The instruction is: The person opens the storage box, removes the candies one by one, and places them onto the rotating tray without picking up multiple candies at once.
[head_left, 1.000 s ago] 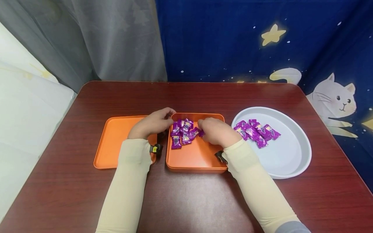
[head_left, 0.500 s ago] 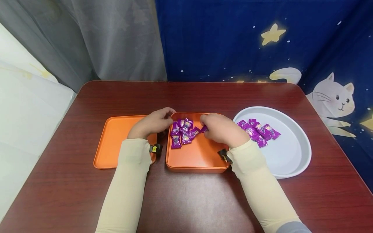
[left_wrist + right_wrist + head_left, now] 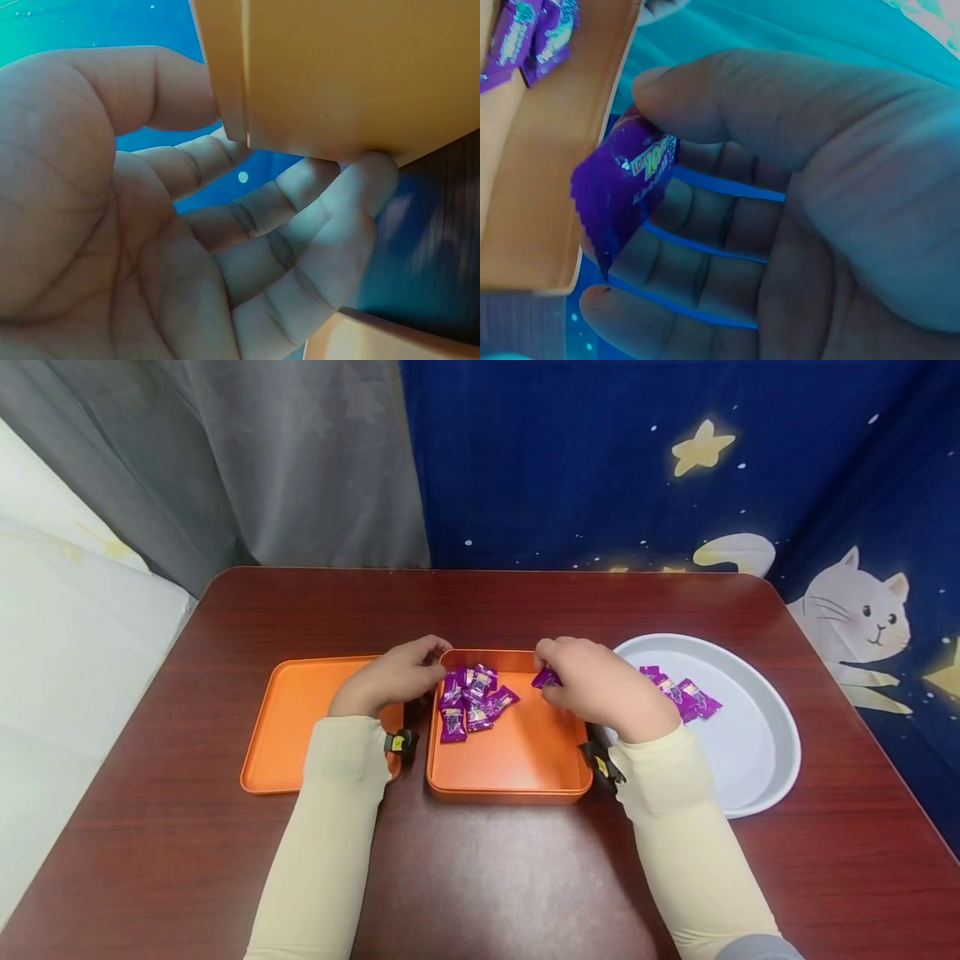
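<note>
In the head view an orange box has several purple-wrapped candies at its left side. My left hand holds the box by its far left corner. In the left wrist view its thumb lies against the box's rim and its fingers bend against the outer wall. My right hand is over the right side of the box. It pinches one purple-wrapped candy between thumb and fingers. To the right, a round white tray bears more purple candies, partly hidden behind the right hand.
An orange lid-like tray lies left of the box, partly under the left wrist. Everything stands on a dark red-brown table. Grey and blue curtains hang behind the far edge.
My right hand has moved right with the candy, from beside the pile across the box to near its right wall. My left hand stays at the corner.
</note>
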A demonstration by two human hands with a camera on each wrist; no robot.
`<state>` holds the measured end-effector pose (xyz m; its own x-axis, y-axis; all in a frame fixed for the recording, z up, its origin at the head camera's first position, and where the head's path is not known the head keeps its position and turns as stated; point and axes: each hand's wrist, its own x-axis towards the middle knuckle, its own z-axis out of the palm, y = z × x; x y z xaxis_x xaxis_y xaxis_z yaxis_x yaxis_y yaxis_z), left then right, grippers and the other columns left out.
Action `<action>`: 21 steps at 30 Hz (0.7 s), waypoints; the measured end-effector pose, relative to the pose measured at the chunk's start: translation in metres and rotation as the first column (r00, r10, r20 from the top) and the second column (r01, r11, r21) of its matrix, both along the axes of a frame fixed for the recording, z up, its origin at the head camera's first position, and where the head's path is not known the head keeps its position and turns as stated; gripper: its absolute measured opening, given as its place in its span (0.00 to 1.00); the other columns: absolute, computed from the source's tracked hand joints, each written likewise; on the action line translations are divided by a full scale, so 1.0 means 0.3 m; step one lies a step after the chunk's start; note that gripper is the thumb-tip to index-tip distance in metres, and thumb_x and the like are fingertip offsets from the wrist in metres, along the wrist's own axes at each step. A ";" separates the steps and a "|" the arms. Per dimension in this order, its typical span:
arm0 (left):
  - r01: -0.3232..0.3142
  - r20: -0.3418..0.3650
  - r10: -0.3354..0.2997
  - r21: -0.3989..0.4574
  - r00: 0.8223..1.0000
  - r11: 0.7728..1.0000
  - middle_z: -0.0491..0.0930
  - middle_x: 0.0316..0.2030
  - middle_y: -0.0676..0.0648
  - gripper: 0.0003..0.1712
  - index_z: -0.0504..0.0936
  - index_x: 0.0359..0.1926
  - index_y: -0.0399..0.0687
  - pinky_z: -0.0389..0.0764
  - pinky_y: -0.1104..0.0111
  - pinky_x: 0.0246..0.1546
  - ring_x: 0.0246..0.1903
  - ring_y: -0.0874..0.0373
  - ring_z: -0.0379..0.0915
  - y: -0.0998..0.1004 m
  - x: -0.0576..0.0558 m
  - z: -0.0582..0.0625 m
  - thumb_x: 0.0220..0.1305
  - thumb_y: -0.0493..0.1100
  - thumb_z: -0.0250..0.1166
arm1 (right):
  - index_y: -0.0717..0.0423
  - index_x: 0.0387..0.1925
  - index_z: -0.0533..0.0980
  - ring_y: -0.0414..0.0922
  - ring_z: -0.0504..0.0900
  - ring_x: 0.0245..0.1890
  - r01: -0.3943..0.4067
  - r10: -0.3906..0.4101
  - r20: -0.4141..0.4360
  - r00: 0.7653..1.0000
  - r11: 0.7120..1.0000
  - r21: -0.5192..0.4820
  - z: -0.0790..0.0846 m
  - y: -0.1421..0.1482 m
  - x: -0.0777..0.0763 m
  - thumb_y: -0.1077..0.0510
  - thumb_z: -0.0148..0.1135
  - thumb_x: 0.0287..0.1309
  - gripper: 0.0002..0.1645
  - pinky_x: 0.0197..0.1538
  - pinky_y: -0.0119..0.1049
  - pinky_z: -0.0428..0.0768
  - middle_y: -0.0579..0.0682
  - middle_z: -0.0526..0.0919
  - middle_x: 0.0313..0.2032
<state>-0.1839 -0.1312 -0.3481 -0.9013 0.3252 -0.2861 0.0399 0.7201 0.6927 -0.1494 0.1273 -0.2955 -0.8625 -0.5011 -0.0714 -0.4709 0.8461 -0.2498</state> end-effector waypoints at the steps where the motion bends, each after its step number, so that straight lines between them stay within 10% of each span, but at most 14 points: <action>1: -0.002 0.002 0.002 -0.001 1.000 1.000 0.72 0.42 0.43 0.24 0.66 0.61 0.51 0.78 0.60 0.37 0.37 0.49 0.70 0.000 0.000 0.000 0.65 0.46 0.53 | 0.53 0.38 0.74 0.47 0.73 0.31 0.005 -0.005 0.001 1.000 1.000 -0.008 0.004 0.005 0.001 0.58 0.66 0.50 0.13 0.37 0.41 0.77 0.49 0.77 0.31; 21: -0.012 0.015 0.012 0.004 1.000 1.000 0.72 0.43 0.43 0.24 0.65 0.61 0.52 0.78 0.59 0.38 0.37 0.48 0.70 -0.001 0.007 0.000 0.65 0.46 0.54 | 0.57 0.42 0.74 0.49 0.75 0.34 0.135 -0.133 0.035 0.990 0.989 -0.067 0.017 0.175 -0.017 0.59 0.62 0.52 0.14 0.45 0.49 0.78 0.53 0.80 0.34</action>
<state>-0.1818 -0.1315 -0.3481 -0.9008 0.3156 -0.2982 0.0210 0.7177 0.6961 -0.1544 0.1799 -0.2905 -0.9202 -0.3855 -0.0680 -0.3454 0.8814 -0.3222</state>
